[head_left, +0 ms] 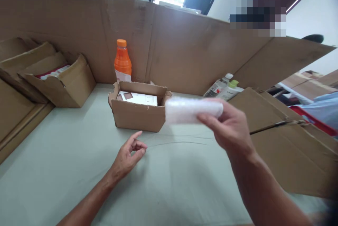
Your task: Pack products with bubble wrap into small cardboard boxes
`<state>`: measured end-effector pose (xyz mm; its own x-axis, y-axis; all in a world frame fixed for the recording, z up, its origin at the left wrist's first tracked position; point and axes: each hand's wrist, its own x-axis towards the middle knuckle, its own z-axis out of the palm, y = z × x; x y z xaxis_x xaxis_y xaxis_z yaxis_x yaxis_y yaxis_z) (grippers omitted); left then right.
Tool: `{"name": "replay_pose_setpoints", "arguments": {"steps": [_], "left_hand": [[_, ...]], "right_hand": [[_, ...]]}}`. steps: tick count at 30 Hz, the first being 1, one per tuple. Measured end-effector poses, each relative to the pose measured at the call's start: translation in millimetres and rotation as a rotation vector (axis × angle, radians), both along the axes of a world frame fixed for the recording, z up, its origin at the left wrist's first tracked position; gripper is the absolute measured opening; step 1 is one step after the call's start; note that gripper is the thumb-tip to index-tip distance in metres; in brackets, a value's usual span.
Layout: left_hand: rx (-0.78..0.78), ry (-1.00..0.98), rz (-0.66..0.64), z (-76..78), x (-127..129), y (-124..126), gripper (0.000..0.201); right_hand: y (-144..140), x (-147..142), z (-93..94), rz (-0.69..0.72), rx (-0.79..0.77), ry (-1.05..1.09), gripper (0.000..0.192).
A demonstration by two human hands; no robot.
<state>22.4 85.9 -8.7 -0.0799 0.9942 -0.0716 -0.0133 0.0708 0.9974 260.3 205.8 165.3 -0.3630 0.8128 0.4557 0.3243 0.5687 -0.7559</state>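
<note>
Right hand [232, 127] grips a white wrap [192, 110] at the box's [137, 115] three o'clock; left hand [129, 154] loosely curled, empty, on the desk [66, 155].

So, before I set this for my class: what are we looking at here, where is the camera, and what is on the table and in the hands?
There is no machine; the one picture comes from a camera on a person's head, looking down at their bare hands. The right hand holds a blurred white bubble-wrap-like packet. The left hand rests empty on the pale table. Behind it sits a small open cardboard box with a white flat item inside, and an orange plastic bottle stands against a tall cardboard wall.
</note>
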Motion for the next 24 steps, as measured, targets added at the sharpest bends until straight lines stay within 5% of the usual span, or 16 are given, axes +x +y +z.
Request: {"name": "replay_pose_setpoints", "arguments": {"steps": [3, 7, 11, 17, 24], "left_hand": [[-0.028, 0.013, 0.054, -19.9, -1, 13, 0.062], [-0.017, 0.057, 0.023, -32.9, -1, 13, 0.050], [0.008, 0.105, -0.007, -37.3, -3, 11, 0.046], [0.058, 0.162, 0.002, -47.1, 2, 11, 0.041], [0.160, 0.269, -0.029, -37.4, 3, 11, 0.035]], "right_hand": [[49, -21, 22.5, -0.018, 0.022, -0.080, 0.029], [91, -62, 29.2, -0.075, -0.049, -0.817, 0.020], [94, -102, 20.2, -0.233, 0.198, -1.296, 0.023], [92, -124, 2.7, -0.140, 0.107, -1.356, 0.027], [96, -124, -2.1, -0.016, 0.027, -1.238, 0.021]]}}
